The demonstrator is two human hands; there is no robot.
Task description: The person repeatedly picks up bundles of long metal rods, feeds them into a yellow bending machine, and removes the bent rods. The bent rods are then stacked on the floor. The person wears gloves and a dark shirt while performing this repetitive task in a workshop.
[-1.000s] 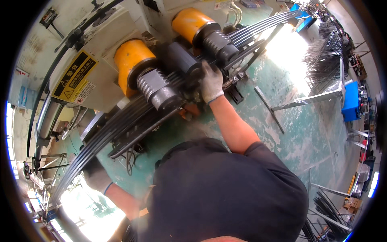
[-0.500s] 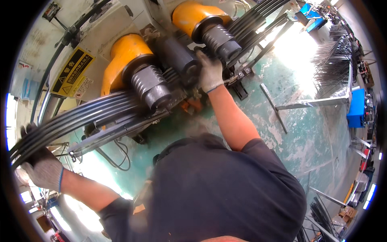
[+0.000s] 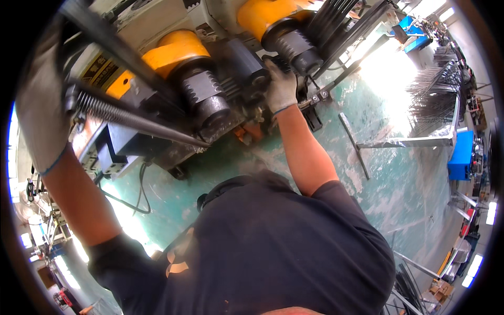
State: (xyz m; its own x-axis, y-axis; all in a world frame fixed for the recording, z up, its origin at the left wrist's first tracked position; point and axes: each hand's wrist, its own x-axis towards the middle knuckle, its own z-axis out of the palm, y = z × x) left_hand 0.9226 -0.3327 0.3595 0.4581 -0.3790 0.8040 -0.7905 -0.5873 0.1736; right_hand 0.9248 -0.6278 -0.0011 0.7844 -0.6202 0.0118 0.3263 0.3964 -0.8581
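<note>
Blurred by motion, my gloved left hand [image 3: 44, 105] is raised at the far left, against a bundle of dark metal rods [image 3: 118, 50]. Its fingers seem wrapped round the rods, though the smear hides detail. The rods slant up from the near machine head, a yellow housing [image 3: 176, 52] with a dark ridged roller [image 3: 202, 92]. My gloved right hand [image 3: 282, 90] curls its fingers over a dark part beside the black cylinder [image 3: 241, 65], left of the second ridged roller [image 3: 296, 50]. What those fingers grip is hidden.
A long spring [image 3: 110, 107] crosses under the rods. More dark rods [image 3: 328, 21] extend beyond the far roller. A metal frame [image 3: 404, 143] stands on the green floor at right, near bundled thin rods [image 3: 436, 94] and a blue box [image 3: 462, 155]. A cable [image 3: 142, 194] hangs below the machine.
My left hand has swung upward, and the rods beside it now slant steeply up instead of down to the left. My right hand stays at the same machine part. The view has shifted slightly.
</note>
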